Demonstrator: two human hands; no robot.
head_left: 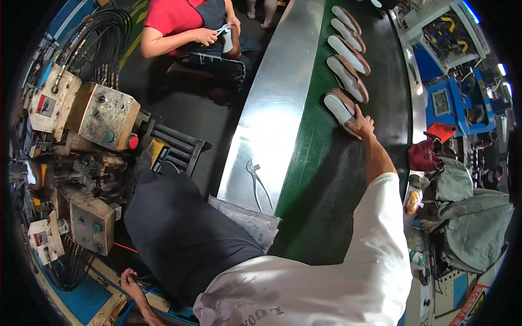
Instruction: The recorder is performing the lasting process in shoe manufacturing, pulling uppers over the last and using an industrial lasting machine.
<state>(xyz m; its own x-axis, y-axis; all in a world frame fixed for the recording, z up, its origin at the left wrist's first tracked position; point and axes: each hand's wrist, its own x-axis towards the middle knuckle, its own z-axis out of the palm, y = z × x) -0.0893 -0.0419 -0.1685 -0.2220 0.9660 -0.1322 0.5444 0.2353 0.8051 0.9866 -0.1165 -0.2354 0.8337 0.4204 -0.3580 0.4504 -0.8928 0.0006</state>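
My right hand (362, 124) reaches far out over the dark green conveyor belt. Its fingers are wrapped round the near end of a brown shoe (338, 106) with a pale, sole-shaped face turned up. Beyond it, several similar shoes (348, 79) lie slantwise in a row along the belt. Low at the left, away from the belt, my left hand (130, 281) has its fingers curled in, and I see nothing in them. A pair of pincers (258, 182) rests with handles apart on the shiny metal ledge (266, 117) beside the belt.
A grey cloth (247, 220) lies at the ledge's near end. Across the ledge, a seated person in a red shirt (168, 24) holds a shoe and a tool. Machine control boxes (106, 117) and a dark slatted stool (176, 144) stand left. Bags and green cloth (470, 228) are piled right.
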